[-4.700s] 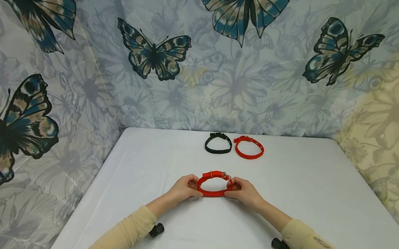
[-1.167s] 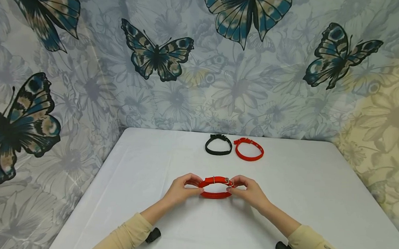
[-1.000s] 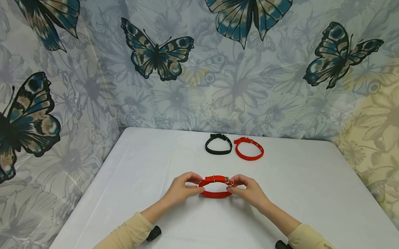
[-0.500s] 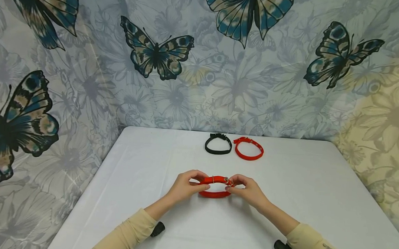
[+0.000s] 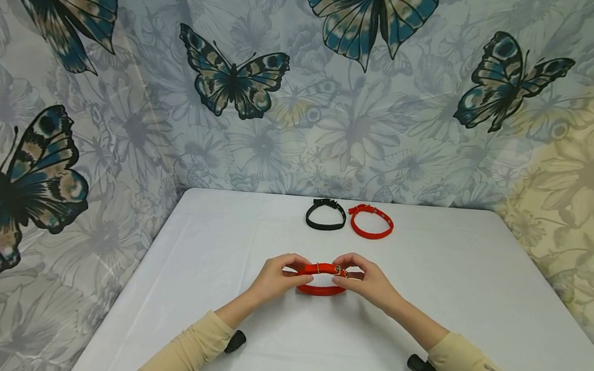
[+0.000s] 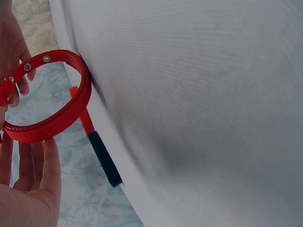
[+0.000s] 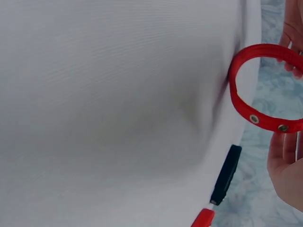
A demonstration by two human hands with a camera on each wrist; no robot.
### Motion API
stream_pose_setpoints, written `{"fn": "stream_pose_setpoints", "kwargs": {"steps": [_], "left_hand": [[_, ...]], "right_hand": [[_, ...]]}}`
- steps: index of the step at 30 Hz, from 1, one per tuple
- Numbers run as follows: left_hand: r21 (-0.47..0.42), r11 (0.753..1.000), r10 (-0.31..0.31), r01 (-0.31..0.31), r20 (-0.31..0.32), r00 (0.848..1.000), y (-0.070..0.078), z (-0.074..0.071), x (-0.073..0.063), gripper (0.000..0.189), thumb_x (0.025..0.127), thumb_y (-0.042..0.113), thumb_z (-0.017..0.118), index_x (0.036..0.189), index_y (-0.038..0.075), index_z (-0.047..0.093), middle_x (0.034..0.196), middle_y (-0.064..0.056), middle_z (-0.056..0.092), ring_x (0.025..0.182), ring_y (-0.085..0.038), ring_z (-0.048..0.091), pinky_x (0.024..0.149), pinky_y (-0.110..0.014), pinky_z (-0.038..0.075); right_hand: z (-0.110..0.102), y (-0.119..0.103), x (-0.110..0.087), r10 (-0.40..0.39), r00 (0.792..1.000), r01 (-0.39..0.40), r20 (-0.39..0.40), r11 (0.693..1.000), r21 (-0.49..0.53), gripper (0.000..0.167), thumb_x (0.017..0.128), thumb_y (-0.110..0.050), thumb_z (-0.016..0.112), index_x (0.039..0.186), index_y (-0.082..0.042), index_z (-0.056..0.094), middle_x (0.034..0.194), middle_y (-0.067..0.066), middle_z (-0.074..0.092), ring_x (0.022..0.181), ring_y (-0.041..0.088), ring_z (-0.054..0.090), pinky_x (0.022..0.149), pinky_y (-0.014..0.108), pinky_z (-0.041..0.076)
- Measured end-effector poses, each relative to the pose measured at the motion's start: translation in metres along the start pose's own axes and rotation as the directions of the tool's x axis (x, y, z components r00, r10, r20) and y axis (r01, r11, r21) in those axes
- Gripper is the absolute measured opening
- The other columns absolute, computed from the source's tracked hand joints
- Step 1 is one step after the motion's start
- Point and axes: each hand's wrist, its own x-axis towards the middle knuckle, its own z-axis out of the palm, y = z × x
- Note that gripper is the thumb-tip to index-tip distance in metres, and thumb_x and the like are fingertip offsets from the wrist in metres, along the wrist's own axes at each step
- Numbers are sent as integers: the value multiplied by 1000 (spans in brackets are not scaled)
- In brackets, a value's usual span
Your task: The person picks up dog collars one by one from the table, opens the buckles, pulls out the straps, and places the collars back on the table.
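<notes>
1. The right hand (image 5: pixel 370 278) has just shifted its hold on the red collar (image 5: pixel 320 291): its fingers, a moment ago at the loop's right end, now arch higher and further in, beside the buckle (image 5: pixel 337 270).

2. The left hand (image 5: pixel 273 276) made a similar move inward just ahead of it, thumb and fingers now farther along the band than a second ago.

3. The change reads as a regrip, not a release: both hands now flank the buckled stretch, while the collar has barely moved and its loop is still closed. The handling seems to centre on that stretch.

4. The left hand is partly closed, thumb on the near side and fingers over the top, with the collar's left end pinched between.

5. The right hand is bent likewise, a modest gap between thumb and forefinger, the collar's right end caught there. How firmly either hand presses, I cannot tell.

6. The collar is held low over the white table (image 5: pixel 496 294), in front of the person; whether its lower edge touches the cloth is unclear. Metal eyelets (image 6: pixel 46 58) dot the band.

7. Beyond, near the table's far edge, a black collar (image 5: pixel 325 227) and a second red collar (image 5: pixel 371 235) lie side by side, well apart from both hands.
</notes>
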Motion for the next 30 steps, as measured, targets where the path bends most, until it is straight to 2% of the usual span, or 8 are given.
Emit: {"fn": "stream_pose_setpoints", "kwargs": {"steps": [10, 12, 18, 20, 30], "left_hand": [[-10, 1000, 4, -4, 11, 1000, 1, 1, -1, 20, 84, 19, 78, 103, 18, 72, 94, 9, 69, 91, -10, 64, 82, -29, 55], [0, 1000, 16, -16, 9, 1000, 7, 0, -2, 20, 85, 16, 77, 104, 15, 72, 95, 5, 69, 92, -13, 64, 82, -31, 55], [79, 992, 98, -99, 22, 995, 10, 0, 1, 24, 84, 17, 78, 107, 15, 70, 97, 6, 68, 92, -12, 63, 80, -29, 55], [96, 988, 120, -121, 22, 993, 7, 1, 3, 26, 84, 20, 79, 108, 16, 70, 97, 9, 68, 93, -9, 62, 79, -26, 55], [99, 982, 161, -161, 4, 987, 12, 8, 7, 31, 86, 24, 77, 113, 11, 70, 100, 7, 68, 92, -9, 62, 78, -26, 55]], "right_hand": [[6, -7, 2, 7, 1000, -6, -16, 1000, 16, 25, 87, -27, 76, 107, -16, 66, 102, 3, 65, 101, 27, 57, 87, 33, 52], [6, -8, 2, 9, 1000, -8, -20, 1000, 17, 25, 87, -27, 76, 106, -16, 66, 102, 3, 65, 100, 27, 57, 87, 33, 52], [7, -8, 5, 11, 1000, -10, -27, 1000, 8, 25, 87, -26, 76, 106, -15, 66, 101, 3, 65, 99, 26, 57, 87, 32, 52], [8, -7, 6, 11, 999, -11, -30, 1000, 2, 25, 87, -26, 76, 107, -14, 66, 101, 3, 65, 98, 25, 58, 86, 31, 52], [8, -6, 5, -12, 1000, 12, -21, 1000, -21, 26, 88, -26, 74, 107, -11, 66, 102, 4, 65, 99, 23, 58, 87, 29, 51]]}}
